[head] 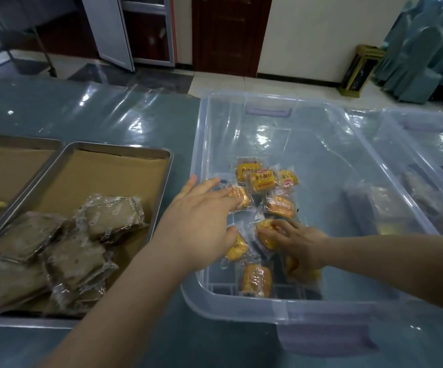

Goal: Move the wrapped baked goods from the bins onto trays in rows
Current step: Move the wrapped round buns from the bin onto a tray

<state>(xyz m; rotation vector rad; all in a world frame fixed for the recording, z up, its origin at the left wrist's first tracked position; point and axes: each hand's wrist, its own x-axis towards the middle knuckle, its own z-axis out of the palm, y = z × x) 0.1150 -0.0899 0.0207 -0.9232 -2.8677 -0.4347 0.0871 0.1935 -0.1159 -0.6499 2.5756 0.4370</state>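
Picking step: both hands work inside the clear bin (241, 308) of yellow wrapped buns (262, 179) — right hand (301, 244) fingers curled round a bun (266, 232), left hand (199, 224) fingers spread apart over others. The likely next move is a lift to the tray (119, 147) left of the bin, in line beside the brown packets (111, 216).

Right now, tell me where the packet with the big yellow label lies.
In the head view, the yellow-label packet lies in the clear bin, at the pile's far end, just beyond the left hand.

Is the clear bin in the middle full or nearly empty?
Nearly empty: the clear bin holds only some yellow bread packets, its floor mostly bare.
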